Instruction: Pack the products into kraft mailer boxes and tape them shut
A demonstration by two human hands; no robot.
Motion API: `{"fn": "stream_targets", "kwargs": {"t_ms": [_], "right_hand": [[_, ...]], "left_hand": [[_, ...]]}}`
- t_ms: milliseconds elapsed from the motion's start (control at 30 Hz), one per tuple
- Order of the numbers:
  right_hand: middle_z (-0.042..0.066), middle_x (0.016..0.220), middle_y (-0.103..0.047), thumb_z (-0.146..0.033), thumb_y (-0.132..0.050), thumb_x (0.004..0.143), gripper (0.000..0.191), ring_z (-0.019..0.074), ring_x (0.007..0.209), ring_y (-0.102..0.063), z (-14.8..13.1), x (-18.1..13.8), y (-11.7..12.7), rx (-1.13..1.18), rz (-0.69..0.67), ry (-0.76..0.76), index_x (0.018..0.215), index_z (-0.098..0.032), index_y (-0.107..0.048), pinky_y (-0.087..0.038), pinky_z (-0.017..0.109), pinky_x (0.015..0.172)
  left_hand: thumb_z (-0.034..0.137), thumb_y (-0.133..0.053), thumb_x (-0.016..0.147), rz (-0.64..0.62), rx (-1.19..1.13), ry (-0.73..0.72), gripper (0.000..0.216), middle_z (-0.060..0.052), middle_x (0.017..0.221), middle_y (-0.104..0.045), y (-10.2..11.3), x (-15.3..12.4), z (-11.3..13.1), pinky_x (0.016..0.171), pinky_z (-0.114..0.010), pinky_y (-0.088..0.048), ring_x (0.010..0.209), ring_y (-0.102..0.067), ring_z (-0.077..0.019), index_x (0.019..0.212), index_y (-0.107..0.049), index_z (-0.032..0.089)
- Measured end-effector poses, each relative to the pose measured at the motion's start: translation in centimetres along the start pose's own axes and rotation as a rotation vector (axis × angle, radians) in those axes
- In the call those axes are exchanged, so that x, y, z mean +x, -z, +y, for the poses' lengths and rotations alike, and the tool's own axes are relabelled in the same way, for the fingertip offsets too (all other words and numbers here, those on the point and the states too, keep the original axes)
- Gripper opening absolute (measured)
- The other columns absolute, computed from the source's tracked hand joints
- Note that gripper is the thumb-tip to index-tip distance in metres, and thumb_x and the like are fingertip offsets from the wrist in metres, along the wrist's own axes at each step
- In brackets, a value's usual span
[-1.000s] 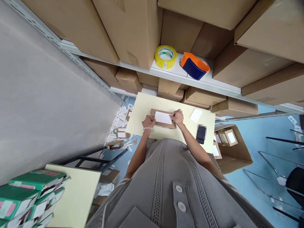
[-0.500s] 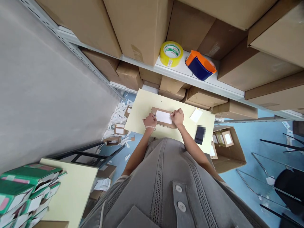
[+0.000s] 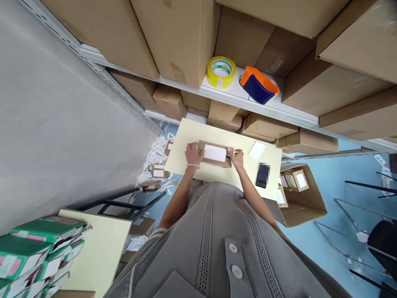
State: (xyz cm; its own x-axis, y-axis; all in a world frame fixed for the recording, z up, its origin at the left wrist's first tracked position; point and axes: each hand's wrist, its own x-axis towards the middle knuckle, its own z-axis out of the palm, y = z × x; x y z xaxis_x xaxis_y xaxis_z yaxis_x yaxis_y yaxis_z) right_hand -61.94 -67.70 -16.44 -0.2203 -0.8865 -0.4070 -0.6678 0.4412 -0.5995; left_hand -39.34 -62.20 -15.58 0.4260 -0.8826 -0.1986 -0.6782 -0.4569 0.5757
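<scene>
A small flat cardboard box (image 3: 214, 162) lies on the pale yellow table (image 3: 189, 129), with a white label (image 3: 215, 152) across its top. My left hand (image 3: 193, 155) grips the box's left end, thumb at the label's side. At the right end, the fingers of my right hand (image 3: 236, 157) are bent around the edge, with the thumb on top. To the right of that hand lie a white card (image 3: 257, 150) and a dark phone (image 3: 262, 176), partly blurred out.
Above the table, a shelf carries a yellow tape roll (image 3: 221, 72), an orange and blue tape dispenser (image 3: 259, 85) and large cartons (image 3: 173, 37). An open carton (image 3: 305, 207) with labelled boxes stands at right. Green boxes (image 3: 27, 250) are stacked at lower left; paper scraps litter the floor.
Both hands have shifted outward, from the label's two edges to the ends of the box. The label now shows whole, lying flat. The view has tilted slightly.
</scene>
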Motion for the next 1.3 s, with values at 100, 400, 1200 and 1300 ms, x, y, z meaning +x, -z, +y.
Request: {"fn": "stream_targets", "kwargs": {"t_ms": [100, 400, 1200, 1300], "right_hand": [[0.02, 0.131, -0.049, -0.066, -0.064, 0.069, 0.078, 0.0274, 0.112, -0.057, 0.6, -2.1, -1.1, 0.038, -0.112, -0.054, 0.126, -0.02, -0.037, -0.043, 0.038, 0.094], [0.017, 0.121, -0.062, -0.059, -0.059, 0.079, 0.07, 0.0292, 0.108, -0.062, 1.2, -3.6, -2.7, -0.082, -0.214, -0.062, 0.129, -0.021, -0.029, -0.045, 0.043, 0.093], [0.004, 0.112, -0.069, -0.053, -0.05, 0.087, 0.057, 0.0265, 0.103, -0.065, 2.3, -5.8, -3.8, 0.173, -0.061, -0.174, 0.138, -0.03, -0.041, -0.049, 0.04, 0.087], [0.004, 0.115, -0.068, -0.057, -0.05, 0.087, 0.059, 0.0279, 0.107, -0.064, 1.9, -7.0, -4.1, 0.218, -0.052, -0.183, 0.14, -0.032, -0.042, -0.049, 0.04, 0.089]], "left_hand": [[0.048, -0.07, 0.077, -0.082, -0.015, -0.05, 0.072, -0.011, 0.144, -0.037, 0.2, 1.5, 1.0, 0.098, -0.041, -0.042, 0.128, -0.045, -0.0319, 0.14, -0.04, 0.03], [0.043, -0.065, 0.084, -0.217, -0.002, 0.012, 0.037, -0.005, 0.137, -0.049, -1.8, 3.1, 2.5, 0.085, -0.034, -0.049, 0.105, -0.062, -0.0231, 0.119, -0.058, 0.031], [0.066, -0.041, 0.089, -0.423, -0.242, 0.188, 0.063, -0.009, 0.129, -0.064, -0.2, 2.7, -4.9, 0.09, -0.031, -0.052, 0.119, -0.061, -0.0233, 0.136, -0.049, 0.026], [0.069, -0.034, 0.089, -0.501, -0.238, 0.124, 0.063, -0.01, 0.119, -0.069, -0.3, 1.3, -6.4, 0.091, -0.037, -0.053, 0.113, -0.064, -0.0271, 0.127, -0.059, 0.025]]}}
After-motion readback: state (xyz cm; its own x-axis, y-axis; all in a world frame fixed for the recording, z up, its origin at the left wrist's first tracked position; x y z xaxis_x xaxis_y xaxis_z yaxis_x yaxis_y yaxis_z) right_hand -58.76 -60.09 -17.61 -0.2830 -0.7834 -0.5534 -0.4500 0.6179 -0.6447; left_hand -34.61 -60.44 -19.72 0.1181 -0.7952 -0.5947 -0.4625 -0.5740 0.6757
